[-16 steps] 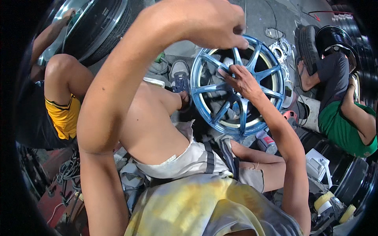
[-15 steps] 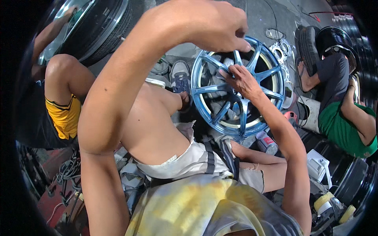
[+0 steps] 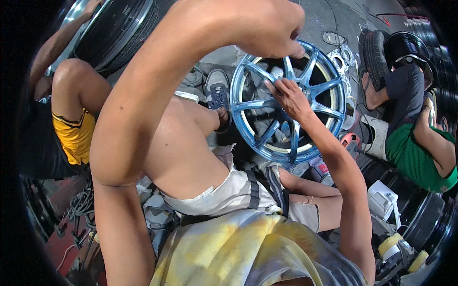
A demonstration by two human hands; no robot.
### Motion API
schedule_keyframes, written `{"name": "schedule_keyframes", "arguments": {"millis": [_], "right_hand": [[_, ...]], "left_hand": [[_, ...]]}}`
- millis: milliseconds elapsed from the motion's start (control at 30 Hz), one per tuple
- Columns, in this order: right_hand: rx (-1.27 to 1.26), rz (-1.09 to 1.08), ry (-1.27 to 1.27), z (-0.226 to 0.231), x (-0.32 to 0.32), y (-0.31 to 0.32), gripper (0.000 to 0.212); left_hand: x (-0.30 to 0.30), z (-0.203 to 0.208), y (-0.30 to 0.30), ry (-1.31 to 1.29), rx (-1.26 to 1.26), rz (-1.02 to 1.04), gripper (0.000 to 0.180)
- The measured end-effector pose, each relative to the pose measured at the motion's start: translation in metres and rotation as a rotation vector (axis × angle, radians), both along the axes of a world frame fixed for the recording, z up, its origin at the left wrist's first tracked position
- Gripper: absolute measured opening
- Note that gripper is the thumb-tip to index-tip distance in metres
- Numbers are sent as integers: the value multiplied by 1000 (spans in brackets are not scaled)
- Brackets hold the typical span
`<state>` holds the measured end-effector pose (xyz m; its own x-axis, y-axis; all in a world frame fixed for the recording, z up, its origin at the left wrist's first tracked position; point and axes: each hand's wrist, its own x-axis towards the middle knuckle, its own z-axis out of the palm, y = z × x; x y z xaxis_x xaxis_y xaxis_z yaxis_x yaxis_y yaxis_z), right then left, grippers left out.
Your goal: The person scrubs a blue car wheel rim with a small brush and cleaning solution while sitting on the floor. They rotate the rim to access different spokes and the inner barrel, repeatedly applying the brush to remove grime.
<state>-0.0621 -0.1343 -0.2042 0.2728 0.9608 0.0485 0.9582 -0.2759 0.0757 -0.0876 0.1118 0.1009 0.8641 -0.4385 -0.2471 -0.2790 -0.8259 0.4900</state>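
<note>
Wheel [image 3: 294,136], blue-spoked, lies beneath the right hand [image 3: 292,98], fingers bent. Left hand [image 3: 277,31] is at its far edge; whether either hand's fingers grip, cannot tell.

We see smooth, glossy metal on the spoked wheel rim [image 3: 326,88], matt cloth in our shirt [image 3: 222,243], frayed cloth on our shorts [image 3: 222,194], rough matt rubber on a tyre [image 3: 375,57].
</note>
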Motion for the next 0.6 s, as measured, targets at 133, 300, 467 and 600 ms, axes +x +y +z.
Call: {"name": "schedule_keyframes", "arguments": {"millis": [133,300,467,600], "right_hand": [[105,-7,-13,0,0,6,60],[-172,-56,-11,5,-2,-1,58],[-13,-21,-92,2,6,15,56],[177,74,-119,4,10,2,55]], "left_hand": [[3,8,-8,146,39,66,44],[-4,10,3,126,-25,3,44],[2,6,-9,85,72,19,44],[-14,0,2,-9,-54,-36,43]]}}
